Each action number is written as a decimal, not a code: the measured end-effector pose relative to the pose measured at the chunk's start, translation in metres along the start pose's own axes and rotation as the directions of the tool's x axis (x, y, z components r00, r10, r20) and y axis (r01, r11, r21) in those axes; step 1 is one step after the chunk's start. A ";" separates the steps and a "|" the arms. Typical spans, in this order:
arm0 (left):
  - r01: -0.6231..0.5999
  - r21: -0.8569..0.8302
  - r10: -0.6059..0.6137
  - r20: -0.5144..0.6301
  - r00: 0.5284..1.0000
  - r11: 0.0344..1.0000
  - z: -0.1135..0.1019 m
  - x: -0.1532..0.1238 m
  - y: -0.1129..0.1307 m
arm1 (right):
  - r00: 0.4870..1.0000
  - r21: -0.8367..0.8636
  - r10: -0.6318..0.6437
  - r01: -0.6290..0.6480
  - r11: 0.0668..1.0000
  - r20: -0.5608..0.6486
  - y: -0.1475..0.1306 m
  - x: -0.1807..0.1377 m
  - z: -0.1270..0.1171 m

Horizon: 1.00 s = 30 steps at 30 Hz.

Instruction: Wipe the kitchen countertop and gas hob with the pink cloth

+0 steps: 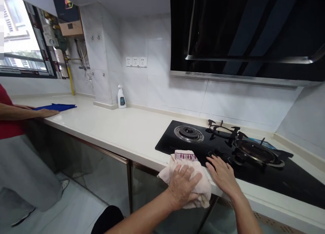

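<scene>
My left hand (183,185) lies palm down on a pale pink cloth (200,183), its fingers bent into the fabric. The bunched cloth, with a band of purple pattern at its far end, rests over the front edge of the counter and hangs partly down. To its right, my right hand (222,173) reaches onto the front of the black gas stove (254,178), fingers stretched out and nothing in them. Stove knobs (218,153) sit just beyond its fingertips.
One burner (189,134) has no pan support on it; black pan supports (223,131) stand towards the back. A spray bottle (122,98) stands by the wall. At the far left, another person's hand (48,113) rests on a blue cloth (58,107). A range hood (241,34) overhangs the stove.
</scene>
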<state>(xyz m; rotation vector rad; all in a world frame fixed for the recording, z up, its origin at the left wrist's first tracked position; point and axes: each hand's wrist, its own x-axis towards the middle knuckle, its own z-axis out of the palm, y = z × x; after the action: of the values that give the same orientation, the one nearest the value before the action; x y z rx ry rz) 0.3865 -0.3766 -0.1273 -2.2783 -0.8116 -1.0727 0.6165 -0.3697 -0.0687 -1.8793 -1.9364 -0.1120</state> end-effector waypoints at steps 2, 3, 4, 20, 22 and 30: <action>-0.020 -0.005 0.020 0.007 1.000 1.000 -0.010 -0.009 -0.018 | 1.000 -0.003 -0.001 0.001 1.000 0.006 0.001 0.000 -0.001; -0.016 -0.001 0.016 0.010 1.000 1.000 -0.016 -0.014 -0.029 | 1.000 -0.004 -0.002 0.002 1.000 0.007 0.002 -0.001 -0.001; -0.009 0.009 0.009 0.014 1.000 1.000 -0.022 -0.021 -0.042 | 1.000 -0.006 -0.003 0.003 1.000 0.007 0.002 -0.001 -0.001; 0.364 0.306 -0.409 0.096 0.908 0.880 -0.134 -0.107 -0.245 | 1.000 -0.033 0.011 -0.011 0.999 0.011 0.002 0.002 0.010; 0.407 0.327 -0.451 0.070 0.890 0.853 -0.129 -0.101 -0.233 | 1.000 -0.030 0.010 -0.010 1.000 0.006 0.002 0.002 0.011; 0.295 0.273 -0.320 0.049 0.946 0.916 -0.065 -0.052 -0.108 | 1.000 -0.018 0.014 -0.014 1.000 -0.010 0.003 0.004 0.015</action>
<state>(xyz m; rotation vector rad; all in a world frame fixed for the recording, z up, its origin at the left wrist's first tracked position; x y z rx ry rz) 0.2519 -0.3580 -0.1128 -2.0300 -1.3046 -0.9274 0.6154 -0.3607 -0.0812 -1.9001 -1.9213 -0.1348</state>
